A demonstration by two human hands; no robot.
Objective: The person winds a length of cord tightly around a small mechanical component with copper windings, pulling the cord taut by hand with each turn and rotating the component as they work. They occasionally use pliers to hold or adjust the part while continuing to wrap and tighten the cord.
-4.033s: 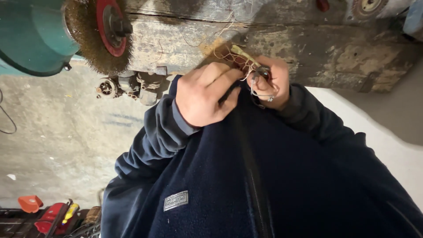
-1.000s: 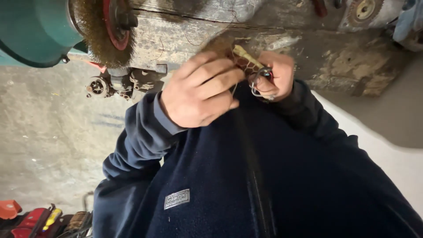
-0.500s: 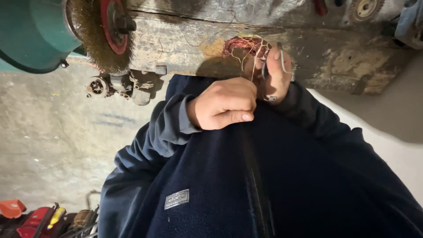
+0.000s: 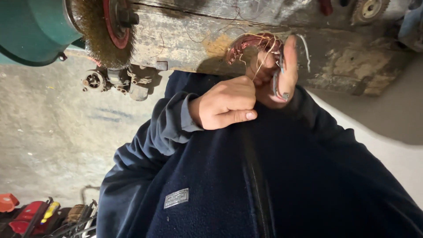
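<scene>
Above my hands the wooden bench edge (image 4: 185, 42) blocks the way. The wire brush wheel (image 4: 94, 31) stands far to my left. Between them, the concrete floor (image 4: 53, 132) leaves open room beside my left hand (image 4: 224, 103).

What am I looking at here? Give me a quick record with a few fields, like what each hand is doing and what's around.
Left hand: closed in a fist against the dark fleece jacket, next to the right hand.
Right hand: holds a tangled bundle of copper wire up by the bench edge, thumb raised.
Loose strands: thin wires hang over the right hand's fingers.
Workbench: worn, stained wood, just beyond the hands.
Machine: teal bench grinder with a wire brush wheel, upper left.
Floor: concrete; small metal parts under the bench, red tools at lower left.
</scene>
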